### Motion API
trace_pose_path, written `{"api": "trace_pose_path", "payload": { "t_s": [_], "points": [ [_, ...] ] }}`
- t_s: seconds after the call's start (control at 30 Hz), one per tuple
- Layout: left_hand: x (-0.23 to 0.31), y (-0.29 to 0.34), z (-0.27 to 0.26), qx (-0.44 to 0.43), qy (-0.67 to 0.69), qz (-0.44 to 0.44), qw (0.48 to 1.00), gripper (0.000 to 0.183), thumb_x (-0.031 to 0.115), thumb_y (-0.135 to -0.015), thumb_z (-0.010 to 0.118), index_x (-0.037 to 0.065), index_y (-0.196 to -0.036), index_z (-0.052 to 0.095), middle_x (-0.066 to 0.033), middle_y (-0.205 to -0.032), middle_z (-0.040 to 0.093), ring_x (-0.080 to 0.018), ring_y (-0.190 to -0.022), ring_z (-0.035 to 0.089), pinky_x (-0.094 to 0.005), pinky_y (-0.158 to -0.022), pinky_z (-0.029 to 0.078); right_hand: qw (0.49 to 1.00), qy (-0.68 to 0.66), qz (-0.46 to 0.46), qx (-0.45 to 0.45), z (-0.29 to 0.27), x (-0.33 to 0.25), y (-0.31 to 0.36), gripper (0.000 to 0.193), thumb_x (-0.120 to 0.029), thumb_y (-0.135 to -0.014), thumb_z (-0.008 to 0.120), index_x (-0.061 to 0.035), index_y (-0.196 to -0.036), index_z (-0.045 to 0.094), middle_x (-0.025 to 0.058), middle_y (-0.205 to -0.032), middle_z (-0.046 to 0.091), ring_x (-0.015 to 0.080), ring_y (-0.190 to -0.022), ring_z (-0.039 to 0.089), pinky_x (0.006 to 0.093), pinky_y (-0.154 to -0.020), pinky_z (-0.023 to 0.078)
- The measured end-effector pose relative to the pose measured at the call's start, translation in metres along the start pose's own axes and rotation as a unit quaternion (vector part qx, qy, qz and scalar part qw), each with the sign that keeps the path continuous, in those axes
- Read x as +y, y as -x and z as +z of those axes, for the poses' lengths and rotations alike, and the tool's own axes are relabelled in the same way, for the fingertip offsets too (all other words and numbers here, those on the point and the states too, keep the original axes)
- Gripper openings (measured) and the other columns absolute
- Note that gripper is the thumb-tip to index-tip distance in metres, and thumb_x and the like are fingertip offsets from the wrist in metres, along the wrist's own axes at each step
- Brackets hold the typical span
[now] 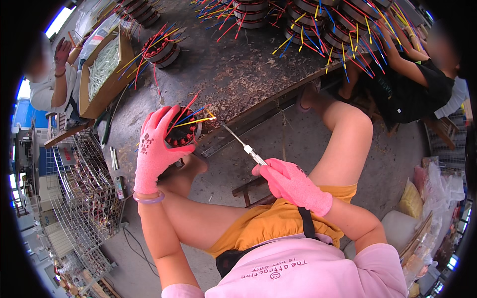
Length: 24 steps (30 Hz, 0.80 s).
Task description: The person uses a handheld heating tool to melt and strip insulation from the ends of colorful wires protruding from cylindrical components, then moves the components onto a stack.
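Note:
My left hand (pixel 153 151), in a pink glove, grips a motor stator (pixel 186 137) at the near edge of the worktable, thumb and fingers around its side. Dark red windings line the stator's ring, and red, blue and yellow wires stick out of it towards the right. In my right hand (pixel 293 185), also gloved in pink, is a slim screwdriver-like tool (pixel 251 151) with a thin metal shaft and a pale handle. Its tip points up and left, close to the table edge and apart from the stator. My palm hides the handle's rear end.
Several wired stators (pixel 248 12) stand along the far side of the worktable (pixel 213 64), with a single stator (pixel 163 51) nearer left. A cardboard box (pixel 105 69) holds white tubes. Dark-handled pliers (pixel 106 126) lie at the left edge. Co-workers sit at left and right.

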<state>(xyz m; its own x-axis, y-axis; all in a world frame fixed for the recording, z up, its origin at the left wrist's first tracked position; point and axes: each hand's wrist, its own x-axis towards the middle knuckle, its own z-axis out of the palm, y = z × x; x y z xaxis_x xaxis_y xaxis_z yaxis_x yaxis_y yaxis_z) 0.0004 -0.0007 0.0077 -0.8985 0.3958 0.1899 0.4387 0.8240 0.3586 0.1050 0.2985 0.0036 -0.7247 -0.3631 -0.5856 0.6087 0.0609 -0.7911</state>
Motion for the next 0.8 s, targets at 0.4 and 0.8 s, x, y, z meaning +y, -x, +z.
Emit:
{"api": "trace_pose_path", "payload": {
  "t_s": [0.4,0.8],
  "points": [
    [0.0001,0.0006,0.0000,-0.003,0.007,-0.003,1.000,0.086,0.020,-0.052,0.085,0.003,-0.131,0.057,-0.0162,-0.130,0.056,-0.0372,-0.118,0.052,-0.0458,-0.104,0.043,1.000,0.008,-0.008,0.011,0.0025,0.0005,0.0001,0.030,-0.029,-0.102,0.050,-0.0033,-0.111,0.063,-0.0028,-0.059,0.044,0.0046,-0.049,0.037,0.0237,-0.045,0.027],
    [-0.0003,0.0016,0.0010,0.001,0.007,-0.001,1.000,0.086,0.021,-0.052,0.085,0.004,-0.132,0.057,-0.0158,-0.130,0.056,-0.0371,-0.118,0.052,-0.0460,-0.104,0.043,1.000,0.015,-0.017,0.007,0.0018,0.0023,-0.0018,0.029,-0.027,-0.102,0.050,-0.0022,-0.109,0.063,-0.0023,-0.061,0.045,0.0054,-0.051,0.040,0.0244,-0.049,0.032]
  ]
}}
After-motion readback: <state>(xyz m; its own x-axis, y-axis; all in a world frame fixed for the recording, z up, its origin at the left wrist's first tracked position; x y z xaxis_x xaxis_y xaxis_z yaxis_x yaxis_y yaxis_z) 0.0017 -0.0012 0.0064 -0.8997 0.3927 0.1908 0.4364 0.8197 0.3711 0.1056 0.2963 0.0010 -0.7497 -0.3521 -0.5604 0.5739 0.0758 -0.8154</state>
